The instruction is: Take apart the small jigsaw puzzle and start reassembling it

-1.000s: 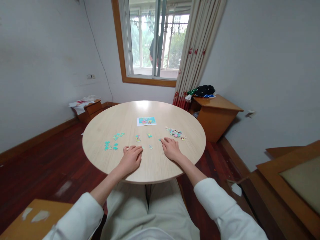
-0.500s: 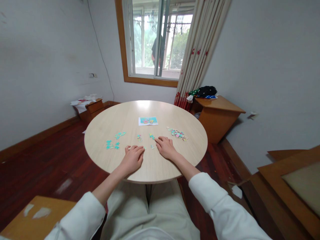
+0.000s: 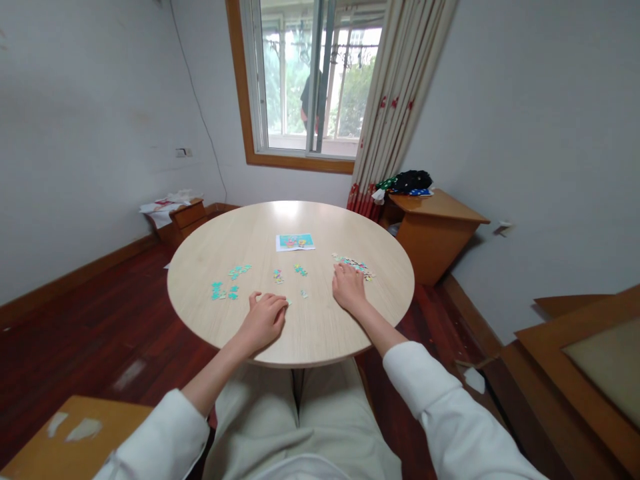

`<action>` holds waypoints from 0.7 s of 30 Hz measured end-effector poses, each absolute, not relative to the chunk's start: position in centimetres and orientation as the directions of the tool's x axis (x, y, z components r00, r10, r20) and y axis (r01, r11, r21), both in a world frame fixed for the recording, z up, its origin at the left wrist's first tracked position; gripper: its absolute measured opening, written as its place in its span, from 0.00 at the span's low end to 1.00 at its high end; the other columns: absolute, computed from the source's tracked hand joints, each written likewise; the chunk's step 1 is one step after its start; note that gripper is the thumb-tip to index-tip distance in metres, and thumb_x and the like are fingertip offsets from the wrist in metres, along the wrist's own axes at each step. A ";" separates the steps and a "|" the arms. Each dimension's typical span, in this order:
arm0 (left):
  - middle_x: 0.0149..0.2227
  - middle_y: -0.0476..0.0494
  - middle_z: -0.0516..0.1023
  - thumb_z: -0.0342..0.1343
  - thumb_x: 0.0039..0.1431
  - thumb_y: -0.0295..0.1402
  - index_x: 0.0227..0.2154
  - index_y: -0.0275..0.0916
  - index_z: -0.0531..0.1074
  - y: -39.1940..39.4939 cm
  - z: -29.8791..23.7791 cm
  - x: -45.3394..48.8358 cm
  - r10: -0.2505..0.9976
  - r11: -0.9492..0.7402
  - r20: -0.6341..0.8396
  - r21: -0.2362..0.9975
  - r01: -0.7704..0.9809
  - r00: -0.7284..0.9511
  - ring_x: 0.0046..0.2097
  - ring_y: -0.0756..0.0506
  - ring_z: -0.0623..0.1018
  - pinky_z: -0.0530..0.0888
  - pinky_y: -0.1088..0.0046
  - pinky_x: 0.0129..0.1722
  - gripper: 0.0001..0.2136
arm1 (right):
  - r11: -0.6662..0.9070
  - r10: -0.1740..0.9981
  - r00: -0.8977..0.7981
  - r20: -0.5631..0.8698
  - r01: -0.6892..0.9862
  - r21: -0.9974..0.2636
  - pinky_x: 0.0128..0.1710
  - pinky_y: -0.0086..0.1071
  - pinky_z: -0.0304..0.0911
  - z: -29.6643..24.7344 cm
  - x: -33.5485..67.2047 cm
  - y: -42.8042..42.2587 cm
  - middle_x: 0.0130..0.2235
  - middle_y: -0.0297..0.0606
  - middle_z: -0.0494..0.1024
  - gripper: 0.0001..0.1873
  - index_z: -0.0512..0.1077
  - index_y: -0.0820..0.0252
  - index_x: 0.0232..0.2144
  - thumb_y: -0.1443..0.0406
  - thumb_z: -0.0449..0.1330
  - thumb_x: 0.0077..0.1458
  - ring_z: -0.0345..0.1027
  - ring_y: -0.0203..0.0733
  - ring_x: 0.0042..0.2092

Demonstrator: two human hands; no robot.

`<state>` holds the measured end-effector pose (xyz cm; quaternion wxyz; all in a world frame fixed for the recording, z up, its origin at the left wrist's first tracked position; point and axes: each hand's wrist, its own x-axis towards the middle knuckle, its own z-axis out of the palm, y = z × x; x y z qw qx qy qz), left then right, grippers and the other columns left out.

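Note:
My left hand [image 3: 265, 321] rests on the near part of the round table [image 3: 310, 333], fingers curled and closed, with a small pale puzzle piece [image 3: 289, 303] at the fingertips. My right hand [image 3: 349, 285] is open, its fingers stretched over the near left side of a heap of loose puzzle pieces [image 3: 361, 265]; its fingertips hide part of the heap. Between the hands lie a small pale piece group [image 3: 304, 294], a teal and yellow cluster [image 3: 301, 270] and a mixed-colour cluster [image 3: 278, 276]. Teal pieces [image 3: 219, 291] and further teal ones [image 3: 240, 271] lie to the left.
A printed picture sheet [image 3: 295, 242] lies beyond the clusters. Behind the table, a wooden cabinet [image 3: 440, 210] with cloth on top stands at right, and a low wooden cabinet [image 3: 187, 215] with papers at left. A person [image 3: 313, 100] is visible through the window.
My right hand has moved right, away from the teal and yellow cluster, to the heap of loose pieces. My left hand has stayed nearly in place.

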<state>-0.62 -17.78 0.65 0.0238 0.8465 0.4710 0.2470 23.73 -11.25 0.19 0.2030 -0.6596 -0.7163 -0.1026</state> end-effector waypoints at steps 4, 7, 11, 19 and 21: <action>0.43 0.41 0.79 0.45 0.57 0.26 0.35 0.40 0.72 -17.9 0.8 -0.6 0.810 -0.556 0.393 0.280 0.783 0.435 0.46 0.42 0.73 0.54 0.52 0.52 0.11 | -0.078 0.875 0.129 0.467 0.989 -0.127 0.45 0.41 0.49 -0.1 27.9 -10.4 0.51 0.52 0.69 0.17 0.69 0.65 0.48 0.64 0.51 0.59 0.58 0.53 0.49; 0.43 0.41 0.79 0.45 0.56 0.25 0.35 0.41 0.71 -17.9 0.8 -0.5 0.807 -0.559 0.399 0.274 0.783 0.436 0.45 0.42 0.73 0.54 0.52 0.53 0.11 | -0.088 0.871 0.145 0.470 0.986 -0.142 0.42 0.40 0.49 -0.4 29.5 -10.0 0.46 0.49 0.71 0.14 0.73 0.62 0.41 0.62 0.52 0.59 0.59 0.51 0.46; 0.42 0.41 0.78 0.45 0.56 0.25 0.35 0.40 0.71 -17.9 0.8 -0.5 0.803 -0.563 0.404 0.275 0.779 0.438 0.45 0.42 0.73 0.55 0.52 0.52 0.10 | -0.038 0.865 0.107 0.491 0.988 -0.149 0.41 0.39 0.49 -0.7 29.8 -9.9 0.43 0.47 0.72 0.10 0.75 0.60 0.35 0.65 0.53 0.58 0.59 0.49 0.46; 0.42 0.42 0.78 0.44 0.55 0.25 0.35 0.40 0.70 -17.9 0.8 -0.4 0.807 -0.561 0.393 0.278 0.780 0.441 0.45 0.43 0.73 0.54 0.52 0.52 0.10 | 0.204 0.845 -0.096 0.526 0.967 -0.151 0.46 0.39 0.50 -0.7 29.0 -9.8 0.47 0.45 0.72 0.13 0.74 0.58 0.42 0.66 0.52 0.58 0.61 0.46 0.48; 0.41 0.42 0.79 0.44 0.55 0.25 0.35 0.40 0.70 -17.8 0.8 -0.4 0.802 -0.570 0.390 0.277 0.774 0.451 0.44 0.43 0.73 0.53 0.53 0.53 0.10 | 0.246 0.840 -0.146 0.522 0.961 -0.127 0.47 0.39 0.49 -0.7 28.4 -9.9 0.49 0.45 0.72 0.12 0.74 0.57 0.41 0.64 0.53 0.59 0.60 0.47 0.50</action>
